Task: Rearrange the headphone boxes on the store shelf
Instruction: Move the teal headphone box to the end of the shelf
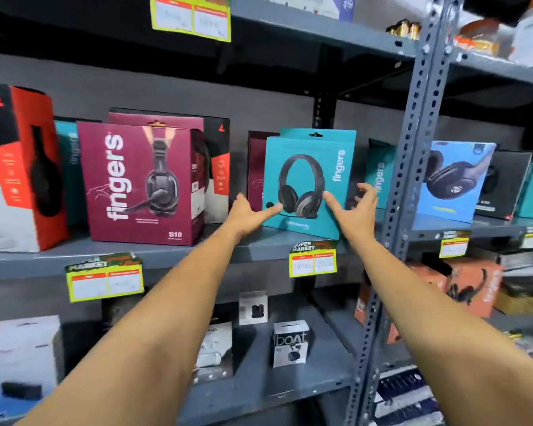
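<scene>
I am reaching both spread, empty hands, left hand (pixel 249 214) and right hand (pixel 356 210), around the teal headphone box (pixel 308 179) standing at the shelf (pixel 166 253) front, likely needing to close on its sides next.

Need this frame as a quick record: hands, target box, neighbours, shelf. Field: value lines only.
left hand: open, fingertips at lower left of the teal box front
right hand: open, fingers spread, at the box's right side
teal headphone box: upright on the middle shelf, not yet gripped
maroon headphone box: upright, left of the teal one, apart from it
blue headphone box: right of the shelf post
middle shelf: grey metal, price tags on its edge
</scene>
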Demonstrator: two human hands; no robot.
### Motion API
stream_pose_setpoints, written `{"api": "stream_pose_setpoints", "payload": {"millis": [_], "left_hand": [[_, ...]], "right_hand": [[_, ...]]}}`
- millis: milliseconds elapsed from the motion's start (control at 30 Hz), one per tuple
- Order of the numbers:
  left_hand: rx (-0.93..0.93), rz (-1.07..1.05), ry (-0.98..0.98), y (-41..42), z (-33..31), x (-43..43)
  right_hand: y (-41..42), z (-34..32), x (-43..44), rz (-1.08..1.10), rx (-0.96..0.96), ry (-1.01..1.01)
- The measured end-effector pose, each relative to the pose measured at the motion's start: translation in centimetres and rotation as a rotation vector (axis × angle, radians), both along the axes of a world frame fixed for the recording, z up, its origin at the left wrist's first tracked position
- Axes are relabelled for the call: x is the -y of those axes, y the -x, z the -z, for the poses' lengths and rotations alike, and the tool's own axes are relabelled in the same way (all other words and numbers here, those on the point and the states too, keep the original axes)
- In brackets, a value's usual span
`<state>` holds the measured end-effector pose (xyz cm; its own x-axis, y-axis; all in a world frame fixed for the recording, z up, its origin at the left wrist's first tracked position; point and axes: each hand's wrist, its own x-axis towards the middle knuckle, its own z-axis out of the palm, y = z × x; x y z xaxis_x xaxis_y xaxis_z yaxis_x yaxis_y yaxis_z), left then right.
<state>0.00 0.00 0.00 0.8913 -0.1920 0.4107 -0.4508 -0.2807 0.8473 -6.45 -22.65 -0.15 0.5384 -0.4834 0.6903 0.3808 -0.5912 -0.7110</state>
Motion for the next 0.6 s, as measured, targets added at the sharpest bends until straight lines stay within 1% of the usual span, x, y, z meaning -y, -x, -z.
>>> {"api": "stream_pose_setpoints", "payload": {"millis": [33, 67, 100, 200, 300, 400, 500, 600], "left_hand": [[-0.032, 0.029, -0.023, -0.2, 0.0, 0.1], [-0.033, 0.056, -0.08, -0.3, -0.1, 0.2], [-0.032, 0.088, -0.145, -0.7, 0.1, 0.2], [0.044, 0.135, -0.264, -1.6, 0.3, 0.6], [0.195, 0.099, -0.239, -2.1, 0.3, 0.7], [0.382, 0.048, -0.18, -2.2, 0.4, 0.7], [0.521, -0.085, -0.186, -1.7, 0.3, 0.8], [0.559, -0.113, -0.18, -1.3, 0.3, 0.8]], "right_hand": [[-0.4, 0.4, 0.1, -0.092, -0.077, -0.098], [-0.6, 0.4, 0.1, -0.161, -0.16, -0.13], [-1.0, 0.7, 0.4, -0.217, -0.193, -0.148], [-1.9, 1.1, 1.2, -0.283, -0.191, -0.166], [-2.7, 1.2, 2.1, -0.367, -0.151, -0.269], [-2.9, 0.7, 2.3, -0.448, -0.139, -0.446], [-2.5, -0.2, 2.2, -0.503, -0.148, -0.467], [-2.4, -0.3, 2.2, -0.507, -0.152, -0.475]]}}
